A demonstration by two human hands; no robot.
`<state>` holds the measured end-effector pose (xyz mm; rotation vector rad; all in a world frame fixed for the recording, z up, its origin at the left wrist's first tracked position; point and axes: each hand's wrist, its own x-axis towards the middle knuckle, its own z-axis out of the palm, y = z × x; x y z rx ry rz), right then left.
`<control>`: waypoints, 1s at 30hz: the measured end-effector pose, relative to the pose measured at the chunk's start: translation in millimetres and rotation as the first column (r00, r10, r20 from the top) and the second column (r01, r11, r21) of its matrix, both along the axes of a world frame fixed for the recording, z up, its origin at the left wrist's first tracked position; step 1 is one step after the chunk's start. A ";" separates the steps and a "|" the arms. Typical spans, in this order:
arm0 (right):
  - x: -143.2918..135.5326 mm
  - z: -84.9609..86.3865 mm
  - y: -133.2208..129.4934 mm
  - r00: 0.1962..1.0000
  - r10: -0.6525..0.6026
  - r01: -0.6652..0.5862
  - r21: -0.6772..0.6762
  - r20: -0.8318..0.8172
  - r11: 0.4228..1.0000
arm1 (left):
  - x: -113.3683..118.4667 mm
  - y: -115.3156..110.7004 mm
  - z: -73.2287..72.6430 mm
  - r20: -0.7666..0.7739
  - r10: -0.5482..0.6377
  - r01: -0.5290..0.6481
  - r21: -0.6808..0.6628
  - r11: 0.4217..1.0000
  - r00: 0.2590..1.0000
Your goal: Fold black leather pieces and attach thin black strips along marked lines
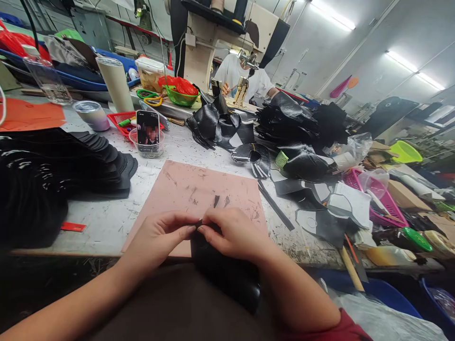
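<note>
- Left hand (159, 237) & right hand (232, 234) meet at the near edge of the pink mat (199, 194); fingertips of both pinch the top edge of a black leather piece (222, 270), so both are clenched on it.
- The piece hangs down from the pinch toward the lap, over the table edge (88, 246); held close prob. so the fine edge sits right under the eyes.
- What's exactly betw. the fingertips is hard to see, maybe a thin strip or a fold.
- Just beyond the grip, on the mat: a small black offcut (216, 201), within easy reach.
- Right of the grip: a long black strip (275, 206) lies off the mat's edge, w/ cut leather shapes (320, 208) further right.
- Left of the grip: stack of black soles (106, 163), well apart.
- Far beyond the grip: phone (148, 128) propped upright in a clear cup, screen facing the person; heap of black uppers (227, 125); another person sits behind the sewing machine (245, 61).
</note>
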<state>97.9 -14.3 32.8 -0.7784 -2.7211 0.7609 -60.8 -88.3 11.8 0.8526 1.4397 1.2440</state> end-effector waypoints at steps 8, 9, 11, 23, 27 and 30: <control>3.7 3.3 18.5 0.990 0.039 -0.055 -0.117 -0.134 0.992 | -0.2 4.5 -8.9 0.022 0.076 -0.077 0.061 0.995 0.997; 3.6 4.2 20.3 0.991 0.040 -0.055 -0.117 -0.125 0.992 | -1.9 7.4 -8.6 0.038 0.067 -0.069 0.066 0.995 0.997; 3.0 7.1 22.3 0.996 0.026 -0.034 -0.084 -0.090 0.996 | -6.5 15.9 -5.4 0.040 0.004 -0.006 0.050 0.999 0.999; 5.9 35.5 30.7 0.999 0.046 -0.044 0.083 -0.014 0.996 | -21.0 55.7 24.8 -0.226 -0.426 0.418 -0.084 0.905 0.876; 8.0 33.7 36.2 0.998 0.060 -0.061 0.083 0.012 0.995 | -22.2 59.0 24.0 -0.168 -0.484 0.474 -0.096 0.875 0.859; 8.4 29.8 38.2 0.998 0.058 -0.060 0.077 0.024 0.995 | -23.7 61.2 20.8 -0.163 -0.476 0.477 -0.032 0.878 0.864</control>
